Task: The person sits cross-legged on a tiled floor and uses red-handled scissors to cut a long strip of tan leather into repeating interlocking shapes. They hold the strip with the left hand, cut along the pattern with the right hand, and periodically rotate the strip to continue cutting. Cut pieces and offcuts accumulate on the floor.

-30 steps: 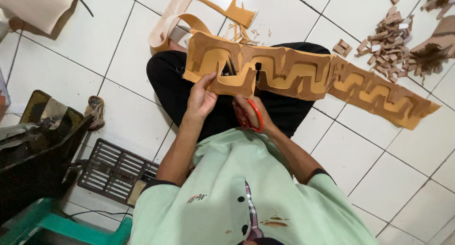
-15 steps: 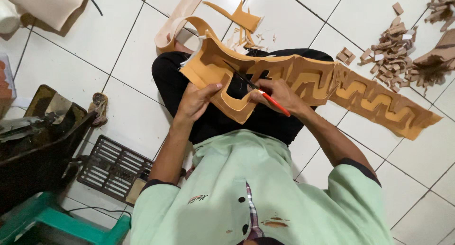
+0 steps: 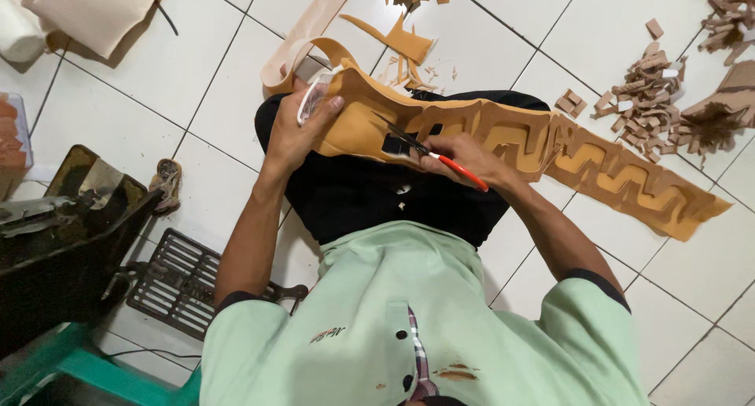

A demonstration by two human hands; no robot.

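Note:
A long tan sheet [image 3: 598, 166] with raised zigzag patterns lies across my lap and trails out to the right over the white tiles. My left hand [image 3: 295, 131] grips its left end together with a clear template piece. My right hand [image 3: 460, 158] holds red-handled scissors [image 3: 440, 158], whose blades are in the sheet near a cut-out hole. I sit on the floor in a light green shirt and black trousers.
Tan offcuts [image 3: 649, 91] are piled at the upper right, with more scraps [image 3: 405, 40] and a pale strip [image 3: 311, 29] beyond my knees. A black sewing machine [image 3: 63, 233] on a green stand and a metal treadle grate [image 3: 173, 284] stand at the left.
My left hand has slid left and up to the sheet's end. My right hand has moved the scissors left, from the sheet's lower edge into its middle. The view has shifted down slightly.

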